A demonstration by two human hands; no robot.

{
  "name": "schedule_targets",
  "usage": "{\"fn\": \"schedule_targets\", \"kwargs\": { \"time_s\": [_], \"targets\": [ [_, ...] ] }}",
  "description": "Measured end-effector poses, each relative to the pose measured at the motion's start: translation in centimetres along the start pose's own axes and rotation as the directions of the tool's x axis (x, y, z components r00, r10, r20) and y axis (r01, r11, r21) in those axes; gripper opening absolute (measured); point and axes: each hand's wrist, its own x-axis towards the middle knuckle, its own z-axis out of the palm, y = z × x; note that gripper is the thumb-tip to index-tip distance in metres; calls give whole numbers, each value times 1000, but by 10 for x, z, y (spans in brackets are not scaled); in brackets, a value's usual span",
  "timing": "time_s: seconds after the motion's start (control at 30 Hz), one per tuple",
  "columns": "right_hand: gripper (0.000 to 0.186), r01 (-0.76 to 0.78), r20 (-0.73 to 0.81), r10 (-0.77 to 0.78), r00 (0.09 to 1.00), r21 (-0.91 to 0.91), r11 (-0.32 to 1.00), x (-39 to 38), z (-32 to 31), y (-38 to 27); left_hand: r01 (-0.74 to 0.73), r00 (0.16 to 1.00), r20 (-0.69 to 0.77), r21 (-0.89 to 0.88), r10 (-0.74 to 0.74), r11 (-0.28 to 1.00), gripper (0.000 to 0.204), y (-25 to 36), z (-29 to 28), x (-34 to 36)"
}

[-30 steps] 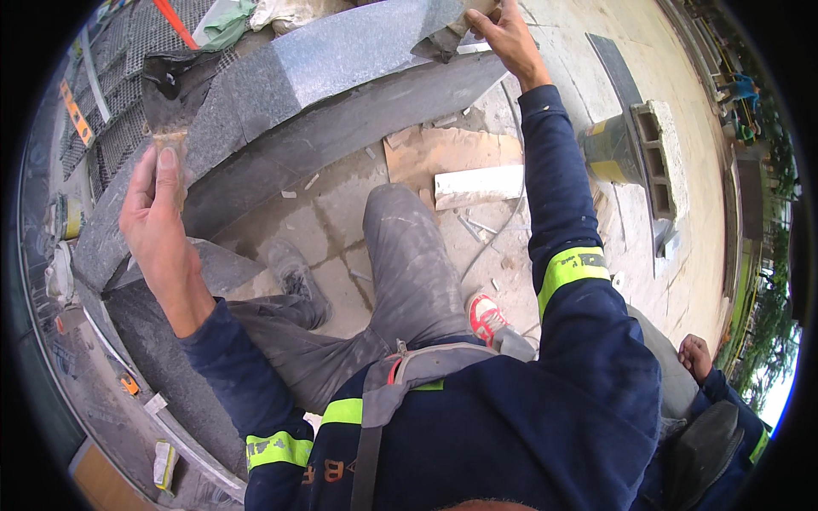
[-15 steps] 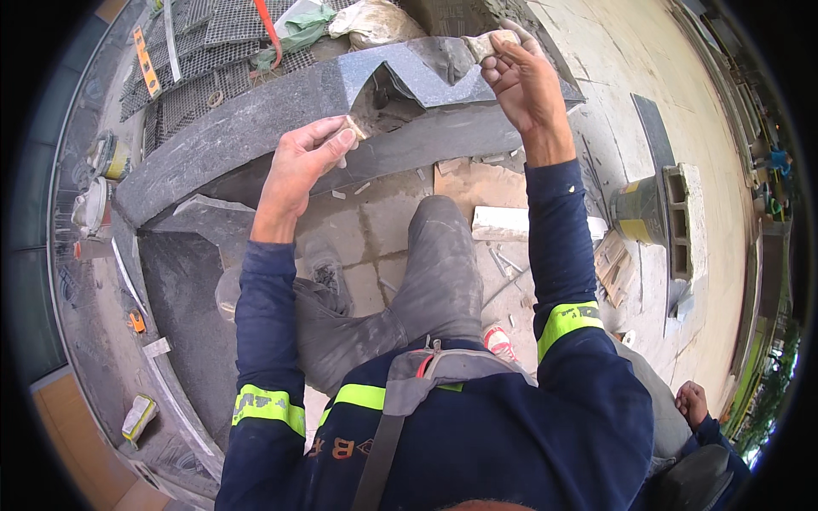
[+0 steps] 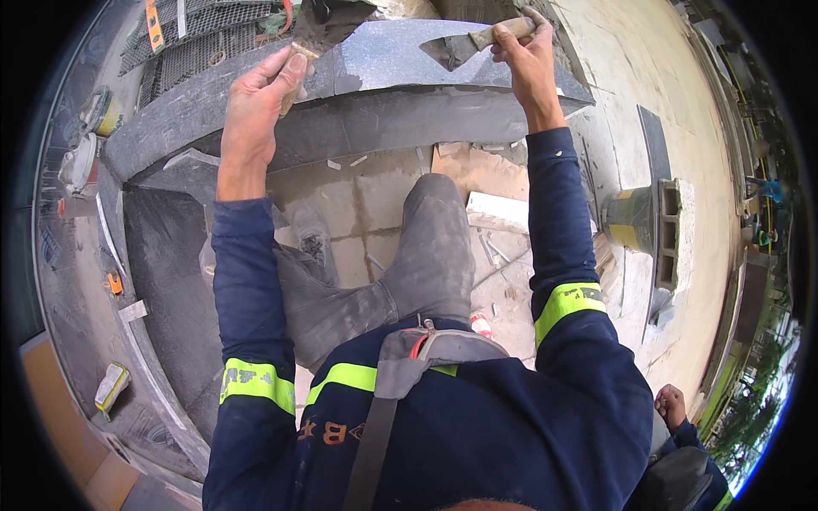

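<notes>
My left hand (image 3: pixel 254 111) is closed around the pale handle of a trowel (image 3: pixel 334 24), whose dark, smeared blade is tilted above the far edge of a grey stone ledge (image 3: pixel 392 44). Farther right, my right hand (image 3: pixel 530 72) grips the wooden handle of a smaller pointed trowel (image 3: pixel 452 53). Its grey-coated blade points left over the ledge's lighter, speckled top. Whether that blade touches the stone, I cannot tell. Part of the left trowel's handle is hidden by my fingers.
Black mesh sheets (image 3: pixel 217 55) and an orange level (image 3: pixel 154 25) lie beyond the ledge at far left. A bucket (image 3: pixel 629 217) stands at right beside a hollow block (image 3: pixel 673 230). Offcuts and a white strip (image 3: pixel 497 213) litter the floor. Another person's hand (image 3: pixel 671 407) shows at lower right.
My left hand has moved left and farther away, and its trowel has swung from the ledge's front edge to its far side. The right trowel's blade now points left, flatter than before.
</notes>
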Motion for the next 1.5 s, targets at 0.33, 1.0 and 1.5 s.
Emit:
{"fn": "schedule_targets", "kwargs": {
  "time_s": [0.33,1.0,1.5],
  "targets": [
    [61,137,-47,-177,983,-454,880,-42,82,6,-27,1000,-14,29,27,999,45,5,-1,0],
    [58,58,-130,-111,985,-354,933,-26,-5,4,57,998,6,91,-58,994,46,4,-1,1],
    [51,-182,-7,229,973,585,791,-35,-19,-38,119,937,303,185,-172,976,43,-7,27,-7]
  ]
}}
